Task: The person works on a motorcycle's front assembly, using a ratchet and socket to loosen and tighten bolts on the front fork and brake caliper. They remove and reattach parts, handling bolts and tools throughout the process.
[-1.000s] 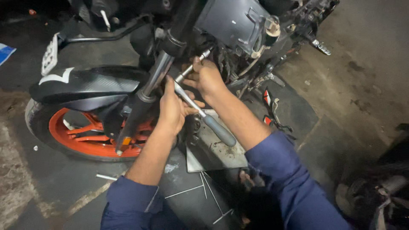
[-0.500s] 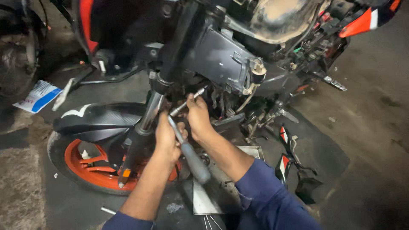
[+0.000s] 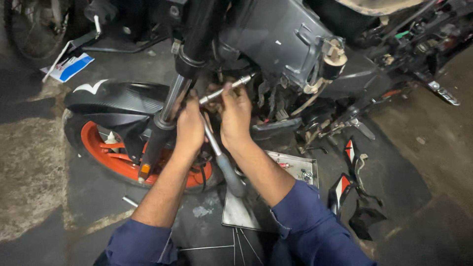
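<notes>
Steel ratchet wrench (image 3: 219, 148), stiff and likely greasy, sits beside the fork leg (image 3: 165, 118); we clamp our left hand (image 3: 189, 125) at its head, right hand (image 3: 235, 116) gripping the extension bar (image 3: 231, 86).

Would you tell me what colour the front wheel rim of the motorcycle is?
The front wheel rim is orange, best seen in the head view.

One printed item is in view: a flat white paper packet (image 3: 69, 66) with a blue diagonal band, lying tilted on the concrete floor at far left, just beyond the black front fender (image 3: 116, 98). Its printing is too small to make out.
</notes>
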